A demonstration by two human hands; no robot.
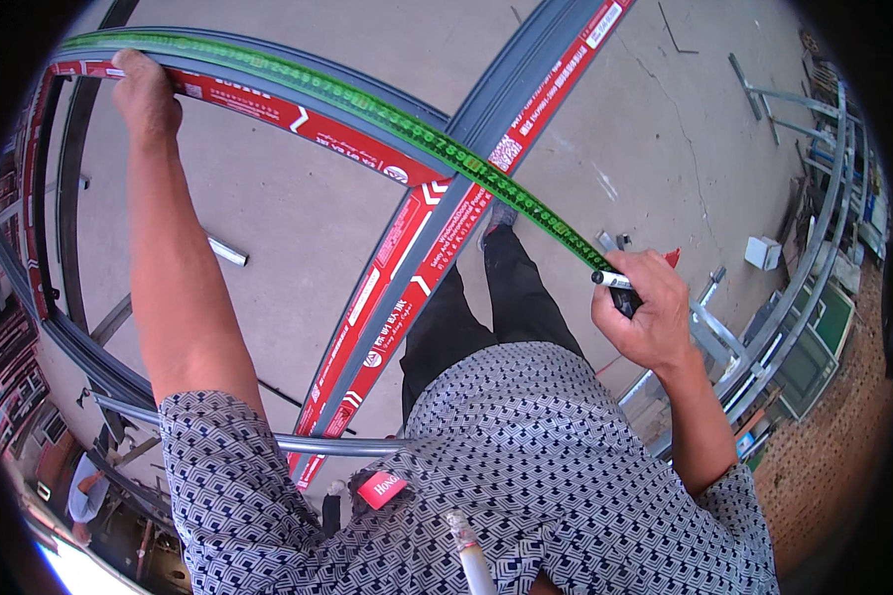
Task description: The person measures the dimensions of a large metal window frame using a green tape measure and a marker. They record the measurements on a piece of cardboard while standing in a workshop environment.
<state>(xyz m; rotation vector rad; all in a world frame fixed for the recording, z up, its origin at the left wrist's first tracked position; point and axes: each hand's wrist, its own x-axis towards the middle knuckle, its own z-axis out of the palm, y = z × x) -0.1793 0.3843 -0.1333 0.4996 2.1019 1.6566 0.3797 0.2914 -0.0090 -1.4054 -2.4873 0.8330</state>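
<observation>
A long green tape measure blade [422,136] stretches along a grey window-frame profile [318,74] with red printed film on its side. The blade crosses a second, slanting profile [402,288] and runs on to my right hand [650,305]. That hand is closed round the dark tape case [625,300], mostly hidden by the fingers, with a black-and-white marker pen [611,280] also in its grip. At the far left, my left hand [149,94] is closed on the red-filmed edge of the frame, close to the blade. Some of its fingers are hidden.
Curved-looking metal bars [829,228] and stacked frames line the right side. A small white box [762,252] and a short metal offcut [228,250] lie on the concrete floor [685,119]. Another person [87,491] is at the lower left. A lit cigarette [471,555] shows at the bottom.
</observation>
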